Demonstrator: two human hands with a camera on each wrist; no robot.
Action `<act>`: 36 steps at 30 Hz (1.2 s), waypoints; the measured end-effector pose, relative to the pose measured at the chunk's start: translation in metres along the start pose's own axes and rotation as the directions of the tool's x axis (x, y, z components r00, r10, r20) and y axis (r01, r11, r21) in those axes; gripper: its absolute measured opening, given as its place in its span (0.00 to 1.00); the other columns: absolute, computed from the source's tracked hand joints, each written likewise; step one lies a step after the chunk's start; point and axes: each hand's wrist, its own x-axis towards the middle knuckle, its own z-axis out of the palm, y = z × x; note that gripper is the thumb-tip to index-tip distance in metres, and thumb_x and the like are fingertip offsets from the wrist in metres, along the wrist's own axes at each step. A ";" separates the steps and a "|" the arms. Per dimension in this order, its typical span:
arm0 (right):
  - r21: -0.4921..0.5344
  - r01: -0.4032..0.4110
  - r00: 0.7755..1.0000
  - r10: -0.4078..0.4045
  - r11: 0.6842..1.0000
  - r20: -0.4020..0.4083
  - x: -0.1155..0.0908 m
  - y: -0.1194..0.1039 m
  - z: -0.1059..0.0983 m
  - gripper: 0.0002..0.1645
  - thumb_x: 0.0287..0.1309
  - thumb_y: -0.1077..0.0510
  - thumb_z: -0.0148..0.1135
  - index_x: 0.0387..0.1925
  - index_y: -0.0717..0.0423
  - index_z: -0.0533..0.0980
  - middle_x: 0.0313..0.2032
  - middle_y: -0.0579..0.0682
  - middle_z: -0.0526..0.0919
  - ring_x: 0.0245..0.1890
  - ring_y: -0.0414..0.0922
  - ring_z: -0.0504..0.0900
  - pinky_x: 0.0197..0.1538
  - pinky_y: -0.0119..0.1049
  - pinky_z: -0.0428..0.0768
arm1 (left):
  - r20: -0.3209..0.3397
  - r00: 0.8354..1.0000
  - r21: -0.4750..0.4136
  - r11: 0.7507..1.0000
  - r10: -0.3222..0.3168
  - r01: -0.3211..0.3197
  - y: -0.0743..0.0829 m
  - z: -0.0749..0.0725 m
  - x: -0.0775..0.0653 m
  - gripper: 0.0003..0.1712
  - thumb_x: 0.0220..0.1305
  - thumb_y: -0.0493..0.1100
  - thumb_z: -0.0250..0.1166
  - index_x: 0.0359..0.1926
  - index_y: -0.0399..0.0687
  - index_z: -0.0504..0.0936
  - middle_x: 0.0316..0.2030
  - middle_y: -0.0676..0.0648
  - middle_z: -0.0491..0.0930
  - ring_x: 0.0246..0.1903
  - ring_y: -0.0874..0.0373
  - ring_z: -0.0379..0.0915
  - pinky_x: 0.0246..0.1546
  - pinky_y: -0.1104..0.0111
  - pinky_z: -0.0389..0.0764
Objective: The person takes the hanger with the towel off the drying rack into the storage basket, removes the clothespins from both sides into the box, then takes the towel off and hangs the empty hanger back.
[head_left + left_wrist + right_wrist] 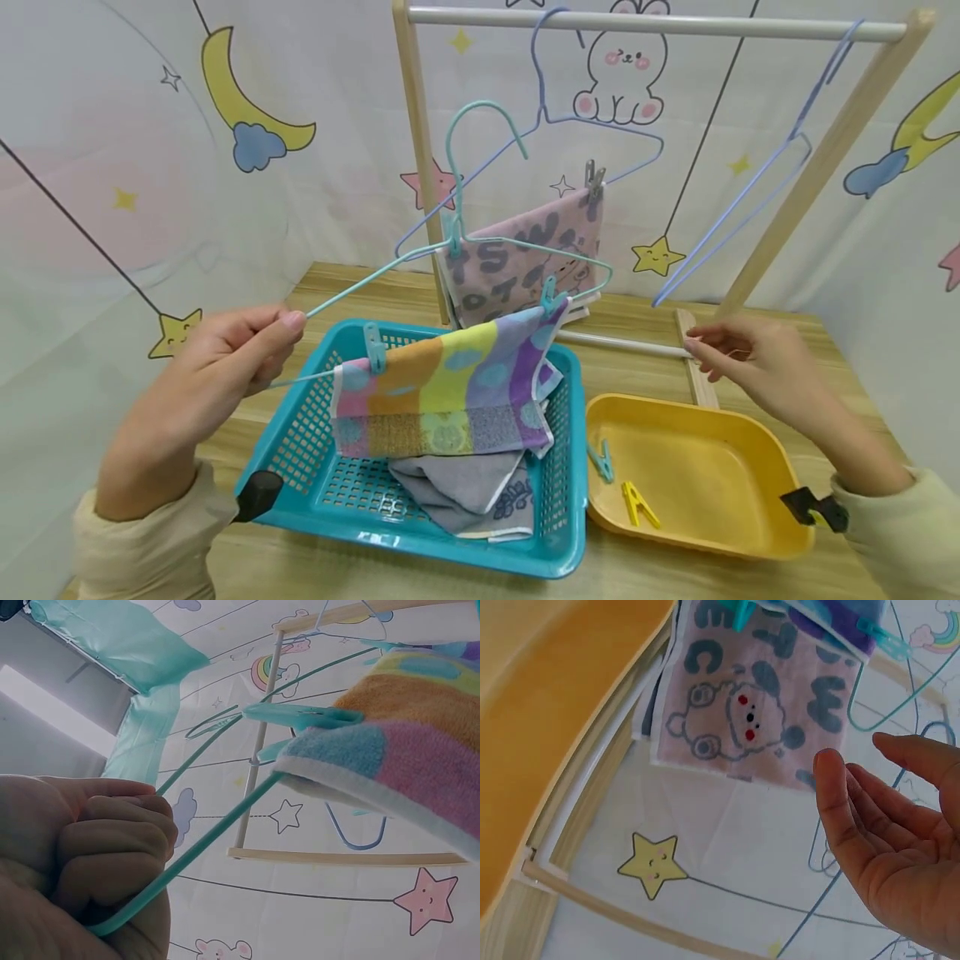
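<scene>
My left hand [225,367] grips one end of a teal wire hanger [375,279], fingers curled round the wire, as the left wrist view shows. From the hanger's lower bar hangs a small striped towel [450,367] in rainbow colours. Two teal clothespins hold its top corners, the left clothespin [374,348] and the right clothespin [551,295]. The towel hangs above a teal basket [581,467] with a grey cloth [472,492] inside. My right hand [757,367] is in the air over the yellow tray's far side, fingers loosely bent, holding nothing.
A yellow tray [697,467] holds a teal clothespin [602,461] and a yellow clothespin [640,504]. Behind stands a rack with a white rail [675,25]. Two blue hangers hang there, one bearing a pink lettered towel [525,258] with a metal clip [594,179].
</scene>
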 end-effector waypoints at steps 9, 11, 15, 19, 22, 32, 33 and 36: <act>-0.006 0.370 0.928 -0.370 0.929 -0.036 0.012 -0.035 0.033 0.11 0.56 0.63 0.62 0.42 0.54 0.78 0.36 0.43 0.82 0.28 0.35 0.80 0.29 0.25 0.76 | -0.010 1.000 -0.002 1.000 -0.022 0.022 -0.001 0.001 -0.002 0.20 0.71 0.34 0.44 0.18 0.43 0.61 0.13 0.50 0.52 0.11 0.59 0.47 0.10 0.68 0.51; -0.009 0.413 0.909 -0.413 0.911 -0.063 0.016 -0.042 0.039 0.14 0.55 0.65 0.62 0.45 0.55 0.77 0.38 0.44 0.81 0.30 0.36 0.80 0.29 0.24 0.76 | 0.000 1.000 -0.011 1.000 -0.024 0.024 -0.003 0.001 -0.002 0.20 0.71 0.34 0.44 0.19 0.43 0.61 0.13 0.50 0.52 0.11 0.59 0.47 0.10 0.68 0.51; -0.015 0.447 0.889 -0.446 0.894 -0.104 0.025 -0.055 0.050 0.23 0.54 0.68 0.62 0.52 0.55 0.73 0.42 0.46 0.80 0.33 0.38 0.80 0.41 0.29 0.73 | 0.012 1.000 -0.015 1.000 -0.020 0.020 -0.006 0.001 -0.003 0.20 0.71 0.34 0.43 0.19 0.43 0.61 0.13 0.50 0.53 0.11 0.59 0.48 0.09 0.69 0.51; -0.022 0.473 0.874 -0.472 0.881 -0.115 0.035 -0.063 0.059 0.28 0.56 0.69 0.59 0.59 0.57 0.67 0.47 0.50 0.78 0.39 0.43 0.79 0.44 0.38 0.74 | 0.012 0.999 -0.010 0.999 -0.036 0.036 -0.007 0.003 -0.003 0.20 0.71 0.35 0.43 0.18 0.43 0.60 0.13 0.50 0.52 0.11 0.58 0.47 0.10 0.68 0.51; -0.012 0.505 0.858 -0.503 0.863 -0.101 0.042 -0.066 0.063 0.31 0.57 0.70 0.57 0.63 0.56 0.63 0.51 0.52 0.75 0.40 0.42 0.77 0.36 0.35 0.77 | 0.017 0.998 0.004 0.998 -0.061 0.061 -0.008 0.004 -0.004 0.20 0.72 0.36 0.43 0.19 0.44 0.62 0.12 0.50 0.52 0.11 0.58 0.48 0.10 0.68 0.53; 0.115 0.567 0.823 -0.567 0.816 -0.029 0.060 -0.068 0.066 0.36 0.54 0.73 0.57 0.65 0.59 0.61 0.58 0.52 0.70 0.34 0.38 0.74 0.34 0.28 0.72 | 0.030 0.998 -0.013 0.998 -0.063 0.063 -0.011 0.006 -0.005 0.18 0.72 0.37 0.43 0.21 0.43 0.65 0.12 0.50 0.53 0.10 0.58 0.48 0.09 0.69 0.53; 0.119 0.575 0.817 -0.576 0.809 -0.028 0.060 -0.068 0.067 0.36 0.54 0.73 0.58 0.64 0.59 0.61 0.57 0.53 0.71 0.35 0.38 0.74 0.34 0.29 0.72 | 0.028 0.997 -0.014 0.998 -0.067 0.068 -0.012 0.007 -0.005 0.19 0.72 0.37 0.44 0.21 0.43 0.64 0.12 0.50 0.53 0.11 0.58 0.48 0.09 0.69 0.53; 0.133 0.590 0.806 -0.592 0.797 -0.028 0.062 -0.067 0.068 0.34 0.53 0.74 0.59 0.62 0.60 0.64 0.56 0.56 0.72 0.35 0.40 0.77 0.34 0.29 0.74 | 0.025 0.998 -0.016 0.998 -0.062 0.062 -0.012 0.007 -0.005 0.19 0.72 0.36 0.44 0.20 0.43 0.63 0.12 0.50 0.53 0.11 0.58 0.48 0.09 0.69 0.53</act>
